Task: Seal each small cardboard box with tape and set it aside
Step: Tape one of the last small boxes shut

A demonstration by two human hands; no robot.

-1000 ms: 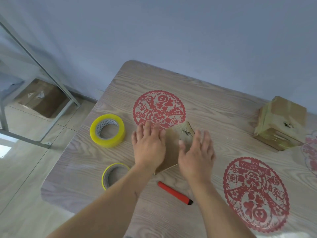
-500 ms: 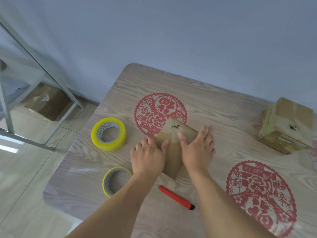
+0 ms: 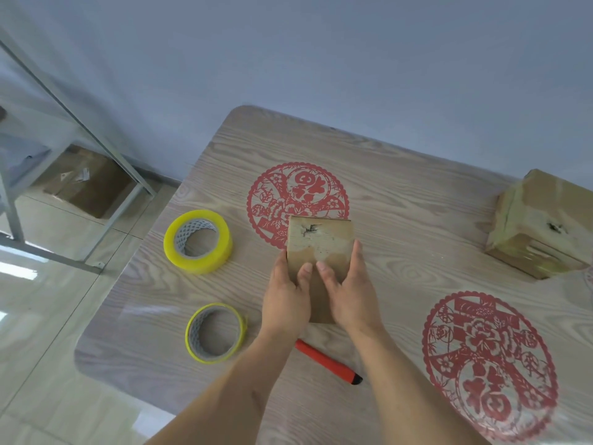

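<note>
Box (image 3: 319, 248), gripped upright mid-table between both hands (image 3: 286, 301) (image 3: 348, 298) with thumbs pressed on top, could be tipped if pressed unevenly, lifting the tape.

Red paper-cut decals (image 3: 297, 204) on the table (image 3: 401, 175); red cutter (image 3: 327, 361).

A red papercut (image 3: 491, 364) is lying flat on the worktop (image 3: 401, 187) at the near right, and it is showing the large character 福 in its lower half. A second red papercut (image 3: 297, 200) is sitting farther back, partly under the box (image 3: 319, 248); a character is standing near its top, too stylised to read. The white labels on the carton (image 3: 86, 184) on the floor are showing up too small to read.
</note>
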